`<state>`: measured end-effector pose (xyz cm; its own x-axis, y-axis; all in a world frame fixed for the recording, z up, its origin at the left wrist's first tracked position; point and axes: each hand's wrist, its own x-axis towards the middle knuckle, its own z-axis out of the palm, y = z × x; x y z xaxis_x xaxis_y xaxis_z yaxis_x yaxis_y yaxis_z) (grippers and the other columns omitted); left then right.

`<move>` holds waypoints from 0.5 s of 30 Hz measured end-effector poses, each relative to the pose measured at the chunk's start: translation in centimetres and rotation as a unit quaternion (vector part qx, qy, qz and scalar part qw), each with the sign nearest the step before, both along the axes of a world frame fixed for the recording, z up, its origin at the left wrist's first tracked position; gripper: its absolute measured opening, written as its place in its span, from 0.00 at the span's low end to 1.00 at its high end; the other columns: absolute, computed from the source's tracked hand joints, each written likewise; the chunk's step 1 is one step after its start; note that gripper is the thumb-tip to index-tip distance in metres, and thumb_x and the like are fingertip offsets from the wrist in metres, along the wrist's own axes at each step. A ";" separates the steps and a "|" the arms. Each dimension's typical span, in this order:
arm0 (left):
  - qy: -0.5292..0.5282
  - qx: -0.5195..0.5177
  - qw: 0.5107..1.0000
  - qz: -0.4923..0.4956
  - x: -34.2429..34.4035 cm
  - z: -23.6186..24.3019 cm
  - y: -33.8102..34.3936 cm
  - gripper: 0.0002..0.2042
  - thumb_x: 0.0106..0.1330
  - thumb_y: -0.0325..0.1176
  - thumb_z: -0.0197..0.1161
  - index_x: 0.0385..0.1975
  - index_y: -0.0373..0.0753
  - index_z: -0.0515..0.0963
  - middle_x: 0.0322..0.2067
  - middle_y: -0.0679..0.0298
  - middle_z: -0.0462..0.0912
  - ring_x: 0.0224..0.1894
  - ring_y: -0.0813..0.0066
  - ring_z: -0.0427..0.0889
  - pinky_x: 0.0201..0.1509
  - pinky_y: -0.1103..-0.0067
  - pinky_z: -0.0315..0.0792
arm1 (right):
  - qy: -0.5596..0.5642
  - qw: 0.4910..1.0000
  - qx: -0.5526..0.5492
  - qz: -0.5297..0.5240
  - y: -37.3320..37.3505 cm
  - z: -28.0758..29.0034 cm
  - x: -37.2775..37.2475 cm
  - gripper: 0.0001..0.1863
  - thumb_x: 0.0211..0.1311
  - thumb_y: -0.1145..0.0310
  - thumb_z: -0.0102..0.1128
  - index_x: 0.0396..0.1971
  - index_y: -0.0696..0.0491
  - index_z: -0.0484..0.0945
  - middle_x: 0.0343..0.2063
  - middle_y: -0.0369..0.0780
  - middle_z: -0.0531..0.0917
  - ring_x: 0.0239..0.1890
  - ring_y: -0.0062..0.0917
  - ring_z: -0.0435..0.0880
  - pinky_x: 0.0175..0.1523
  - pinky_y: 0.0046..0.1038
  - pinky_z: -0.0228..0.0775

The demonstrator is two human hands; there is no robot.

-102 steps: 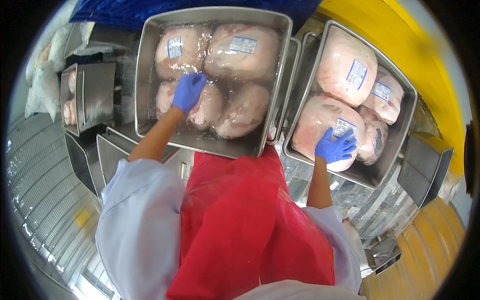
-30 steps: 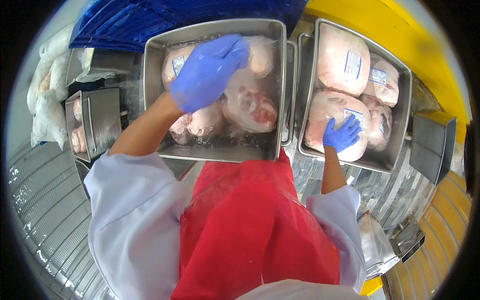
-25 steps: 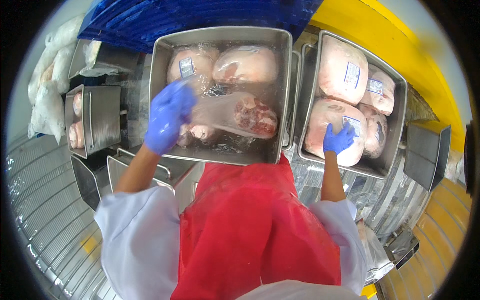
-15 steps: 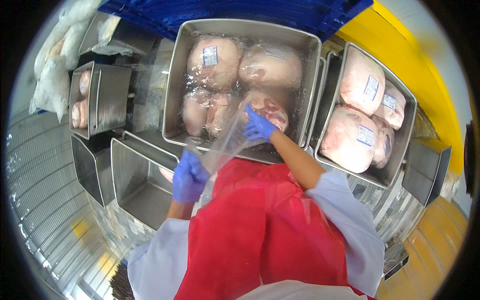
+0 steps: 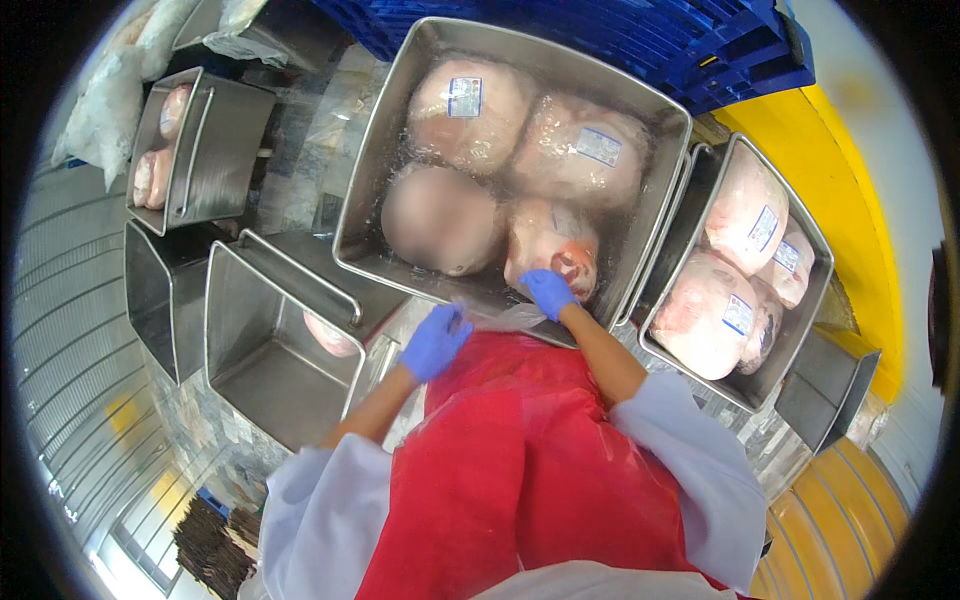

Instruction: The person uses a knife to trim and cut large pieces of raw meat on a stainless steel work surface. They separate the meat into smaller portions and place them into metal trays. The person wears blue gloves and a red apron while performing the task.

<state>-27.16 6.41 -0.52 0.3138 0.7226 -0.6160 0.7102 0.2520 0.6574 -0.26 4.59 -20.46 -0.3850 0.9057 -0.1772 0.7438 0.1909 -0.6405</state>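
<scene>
Both my hands wear blue gloves and are at the near rim of a large steel tub (image 5: 357, 190) holding water and large bagged cuts of pale meat. My right hand (image 5: 550, 294) is closed on clear plastic at the near end of a smaller cut (image 5: 535, 240), whose red face shows. A loose length of that clear plastic bag (image 5: 512, 318) runs along the rim towards my left hand (image 5: 437, 343). My left fingers are curled round its other end, just outside the rim. Another cut (image 5: 440, 220) beside it is blurred. Two labelled cuts (image 5: 470, 115) lie behind.
At right, a steel tub (image 5: 690, 365) holds several labelled bagged cuts (image 5: 705, 315). At left stands a steel bin (image 5: 280, 375), with a smaller bin of meat (image 5: 235, 150) farther back. A blue plastic pallet (image 5: 640, 45) borders the far side, beside a yellow panel (image 5: 830, 170).
The plastic, stretched long between my hands before, is now low along the rim. My right hand has come down nearer me; my left has moved right. The view has turned, and the cuts sit differently.
</scene>
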 end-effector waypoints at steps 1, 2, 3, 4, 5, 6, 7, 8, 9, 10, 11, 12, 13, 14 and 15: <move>-0.014 0.121 0.991 -0.057 0.3 -2.3 1.0 0.21 0.66 0.38 0.63 0.55 0.35 0.70 0.48 0.49 0.76 0.51 0.51 0.75 0.58 0.67 0.69 | 0.024 0.999 -0.024 -0.019 -0.9 1.8 1.2 0.11 0.60 0.70 0.52 0.37 0.54 0.83 0.38 0.47 0.84 0.41 0.41 0.84 0.51 0.39 0.75; -0.031 0.238 0.964 -0.113 1.0 -4.1 2.3 0.27 0.63 0.36 0.66 0.60 0.35 0.67 0.55 0.45 0.73 0.58 0.45 0.72 0.63 0.65 0.67 | 0.046 0.997 -0.049 -0.041 -1.7 3.9 2.1 0.12 0.61 0.71 0.51 0.38 0.53 0.83 0.39 0.47 0.84 0.43 0.41 0.83 0.52 0.39 0.74; -0.054 0.206 0.961 -0.175 3.0 -4.0 4.9 0.31 0.60 0.34 0.68 0.63 0.37 0.65 0.59 0.45 0.70 0.62 0.46 0.69 0.66 0.64 0.65 | 0.057 0.991 -0.083 -0.092 -2.8 5.5 2.9 0.12 0.62 0.70 0.51 0.39 0.54 0.83 0.40 0.47 0.84 0.43 0.42 0.83 0.52 0.38 0.74; -0.079 0.174 0.953 -0.236 5.4 -3.7 7.2 0.35 0.56 0.33 0.70 0.65 0.38 0.63 0.63 0.45 0.67 0.66 0.47 0.65 0.69 0.64 0.63 | 0.067 0.981 -0.115 -0.142 -3.7 7.1 3.7 0.13 0.63 0.70 0.51 0.40 0.55 0.83 0.41 0.47 0.84 0.44 0.42 0.83 0.52 0.38 0.75; -0.113 0.232 0.924 -0.283 7.5 -5.1 7.9 0.37 0.54 0.34 0.71 0.66 0.39 0.62 0.62 0.46 0.67 0.64 0.46 0.67 0.68 0.64 0.63 | 0.077 0.967 -0.144 -0.193 -4.4 8.8 4.2 0.13 0.64 0.69 0.51 0.41 0.56 0.83 0.42 0.48 0.84 0.44 0.42 0.83 0.52 0.38 0.75; -0.146 0.292 0.887 -0.327 9.6 -6.9 8.1 0.39 0.52 0.35 0.72 0.66 0.39 0.62 0.62 0.46 0.67 0.62 0.45 0.68 0.68 0.63 0.63 | 0.071 0.963 -0.160 -0.206 -4.6 10.1 4.5 0.13 0.65 0.69 0.51 0.42 0.57 0.82 0.42 0.48 0.84 0.44 0.42 0.83 0.52 0.38 0.75; -0.185 0.308 0.857 -0.369 12.0 -8.2 8.1 0.37 0.51 0.37 0.72 0.64 0.40 0.65 0.61 0.46 0.69 0.62 0.46 0.69 0.67 0.63 0.64 | 0.062 0.958 -0.176 -0.220 -4.7 11.1 4.7 0.14 0.66 0.68 0.50 0.43 0.57 0.82 0.42 0.49 0.84 0.44 0.42 0.84 0.51 0.37 0.75; -0.224 0.323 0.823 -0.409 14.4 -9.3 8.0 0.35 0.51 0.38 0.73 0.62 0.40 0.68 0.59 0.47 0.71 0.62 0.46 0.69 0.66 0.62 0.65 | 0.055 0.952 -0.191 -0.235 -4.9 12.3 4.8 0.14 0.67 0.67 0.50 0.44 0.58 0.82 0.43 0.49 0.84 0.44 0.42 0.84 0.51 0.37 0.75; -0.263 0.337 0.784 -0.450 16.2 -10.0 8.3 0.34 0.51 0.39 0.73 0.60 0.41 0.71 0.58 0.48 0.73 0.62 0.47 0.70 0.64 0.62 0.66 | 0.051 0.939 -0.182 -0.286 -5.1 13.9 4.3 0.14 0.67 0.67 0.51 0.42 0.58 0.82 0.39 0.50 0.84 0.42 0.43 0.84 0.48 0.36 0.76; -0.221 0.268 0.774 -0.530 17.6 -10.3 9.3 0.30 0.51 0.44 0.72 0.55 0.41 0.75 0.54 0.49 0.76 0.59 0.47 0.72 0.62 0.60 0.67 | 0.069 0.936 -0.166 -0.302 -6.2 14.2 4.1 0.13 0.68 0.66 0.52 0.42 0.57 0.82 0.39 0.50 0.85 0.42 0.41 0.85 0.48 0.35 0.76; -0.172 0.194 0.754 -0.603 19.2 -10.7 10.1 0.27 0.51 0.48 0.71 0.49 0.42 0.79 0.50 0.50 0.79 0.56 0.47 0.74 0.60 0.59 0.68 | 0.088 0.932 -0.151 -0.317 -7.6 14.3 4.1 0.13 0.68 0.66 0.53 0.43 0.57 0.83 0.38 0.49 0.85 0.41 0.40 0.85 0.47 0.35 0.76; -0.119 0.120 0.725 -0.667 20.8 -11.1 11.1 0.25 0.51 0.52 0.70 0.44 0.42 0.83 0.46 0.51 0.83 0.54 0.47 0.77 0.57 0.58 0.70 | 0.108 0.929 -0.136 -0.328 -8.7 14.3 4.2 0.13 0.68 0.66 0.53 0.43 0.57 0.83 0.38 0.48 0.85 0.41 0.38 0.85 0.47 0.34 0.76; -0.250 0.216 0.725 -0.605 20.3 -14.1 11.9 0.24 0.51 0.62 0.64 0.29 0.44 0.86 0.33 0.53 0.86 0.45 0.48 0.82 0.51 0.58 0.72 | 0.112 0.925 -0.137 -0.336 -9.5 15.0 3.4 0.13 0.67 0.67 0.53 0.42 0.56 0.83 0.38 0.49 0.85 0.41 0.39 0.85 0.47 0.34 0.76; -0.270 0.265 0.712 -0.592 19.9 -15.6 12.9 0.24 0.52 0.61 0.64 0.29 0.44 0.86 0.32 0.53 0.86 0.44 0.49 0.82 0.50 0.59 0.73 | 0.120 0.923 -0.135 -0.339 -9.4 16.0 2.0 0.12 0.67 0.68 0.53 0.42 0.56 0.83 0.37 0.49 0.85 0.41 0.41 0.85 0.47 0.35 0.76; -0.287 0.315 0.694 -0.580 19.7 -16.7 13.9 0.24 0.52 0.61 0.64 0.28 0.44 0.86 0.31 0.53 0.85 0.42 0.49 0.83 0.49 0.60 0.73 | 0.130 0.920 -0.129 -0.346 -9.0 16.7 1.0 0.12 0.66 0.68 0.52 0.41 0.56 0.83 0.37 0.49 0.85 0.41 0.42 0.84 0.47 0.36 0.76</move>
